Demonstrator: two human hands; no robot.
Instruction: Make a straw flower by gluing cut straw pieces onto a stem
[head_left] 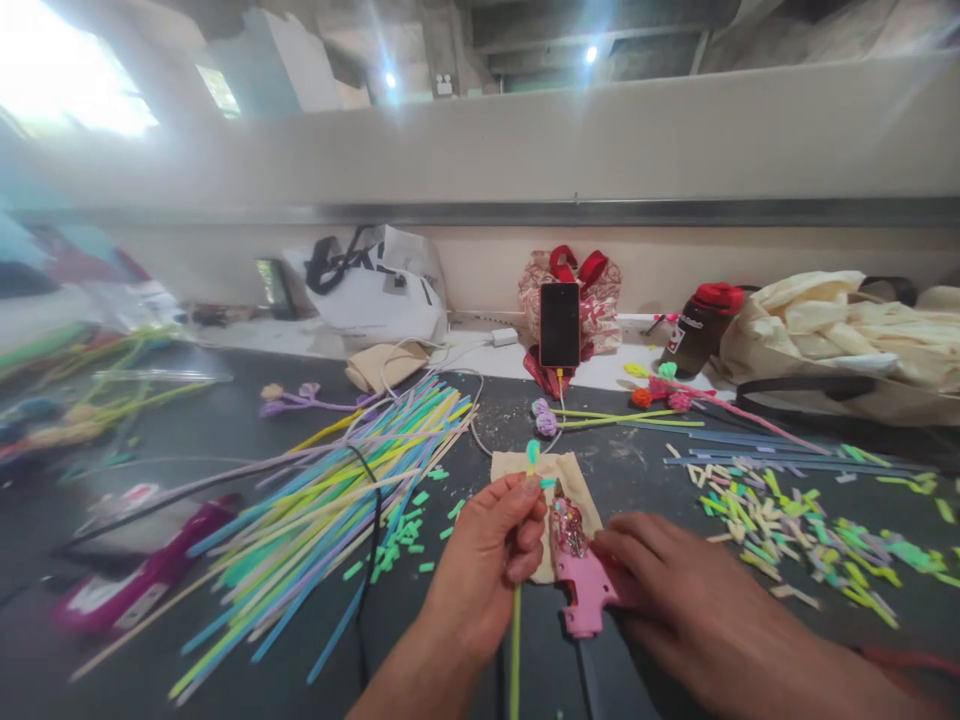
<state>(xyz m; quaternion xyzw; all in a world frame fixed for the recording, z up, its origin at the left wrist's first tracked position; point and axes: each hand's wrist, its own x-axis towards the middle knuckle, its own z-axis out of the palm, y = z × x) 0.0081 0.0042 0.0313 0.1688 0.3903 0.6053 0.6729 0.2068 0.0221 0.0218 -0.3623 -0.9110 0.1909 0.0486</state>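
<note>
My left hand (501, 535) pinches a long yellow-green pipe cleaner (515, 650) near its top end. Small teal pieces (533, 452) sit at that end, just above my fingertips. To the right, a pink glue gun (589, 590) lies on its side, its nozzle pointing away from me over a beige cloth (574, 472). Blobs of glue and glitter-like bits coat its front. My right hand (667, 580) is closed around the glue gun's handle, and the palm side of those fingers is hidden. Both hands are close together, low in the middle of the view.
A pile of coloured sticks (337, 500) lies left, with green cut pieces (401, 535) beside it. More cut pieces (810, 530) spread to the right. Behind are a phone (560, 325), finished stems (622, 417), a bottle (697, 325) and bags. A purple tool (142, 580) lies far left.
</note>
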